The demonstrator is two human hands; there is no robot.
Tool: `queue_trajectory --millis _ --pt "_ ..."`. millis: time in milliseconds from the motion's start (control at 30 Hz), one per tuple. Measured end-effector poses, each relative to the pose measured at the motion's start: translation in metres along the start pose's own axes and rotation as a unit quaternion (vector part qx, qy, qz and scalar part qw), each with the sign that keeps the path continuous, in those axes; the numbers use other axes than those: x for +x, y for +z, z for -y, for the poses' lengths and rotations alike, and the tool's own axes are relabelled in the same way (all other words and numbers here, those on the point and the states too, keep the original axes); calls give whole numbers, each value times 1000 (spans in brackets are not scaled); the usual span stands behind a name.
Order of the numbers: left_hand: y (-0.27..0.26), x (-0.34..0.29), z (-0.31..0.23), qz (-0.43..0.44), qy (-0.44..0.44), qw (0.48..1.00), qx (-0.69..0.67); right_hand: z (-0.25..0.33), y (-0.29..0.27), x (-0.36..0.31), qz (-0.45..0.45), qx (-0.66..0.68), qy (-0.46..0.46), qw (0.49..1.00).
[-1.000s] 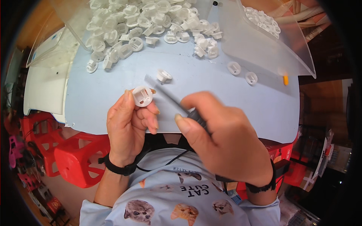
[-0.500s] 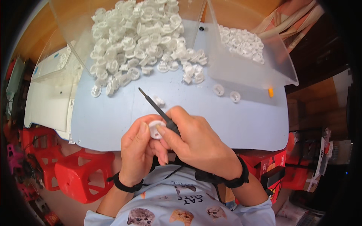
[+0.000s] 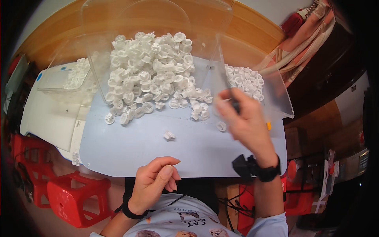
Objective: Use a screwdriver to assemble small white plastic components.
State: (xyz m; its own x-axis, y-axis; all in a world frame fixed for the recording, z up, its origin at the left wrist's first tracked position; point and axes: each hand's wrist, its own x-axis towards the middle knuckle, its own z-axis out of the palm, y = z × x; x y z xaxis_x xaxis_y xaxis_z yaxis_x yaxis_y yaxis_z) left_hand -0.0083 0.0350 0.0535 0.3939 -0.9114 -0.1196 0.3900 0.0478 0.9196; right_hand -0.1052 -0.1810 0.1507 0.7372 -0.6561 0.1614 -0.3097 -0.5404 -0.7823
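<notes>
My right hand (image 3: 244,118), somewhat blurred, grips a black screwdriver (image 3: 235,106) at the near wall of the right clear bin (image 3: 276,104). A pale blur shows at its fingertips; I cannot tell whether it is a white plastic part. Low in front of my body is my left hand (image 3: 156,177), its fingers loosely curled and the thumb against them, nothing visible inside. Beyond it a single white plastic part (image 3: 169,135) lies on the light blue tabletop (image 3: 130,154). Another round white part (image 3: 221,126) rests below my right hand.
A large heap of white parts (image 3: 150,75) spills from the clear middle bin (image 3: 92,75) onto the table. More white parts (image 3: 246,81) fill the right bin. At the left stands another clear bin (image 3: 59,90). An orange piece (image 3: 269,125) sits near the right edge; red stools (image 3: 79,197) stand lower left.
My right hand has moved away from the left, up and to the right, with the screwdriver. The round white part has left my left hand's fingers. The view has tilted up.
</notes>
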Motion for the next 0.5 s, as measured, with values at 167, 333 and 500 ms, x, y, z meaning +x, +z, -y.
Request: queue_trajectory --millis 167,333,500 --pt "-4 1 1 -18 -7 1000 11 -21 58 49 119 -197 -78 970" --pt "-8 3 5 -24 -10 1000 -18 -48 94 81 77 -278 -25 957" --pt "-18 9 11 -55 -7 997 -55 -49 102 80 77 -301 -27 950"
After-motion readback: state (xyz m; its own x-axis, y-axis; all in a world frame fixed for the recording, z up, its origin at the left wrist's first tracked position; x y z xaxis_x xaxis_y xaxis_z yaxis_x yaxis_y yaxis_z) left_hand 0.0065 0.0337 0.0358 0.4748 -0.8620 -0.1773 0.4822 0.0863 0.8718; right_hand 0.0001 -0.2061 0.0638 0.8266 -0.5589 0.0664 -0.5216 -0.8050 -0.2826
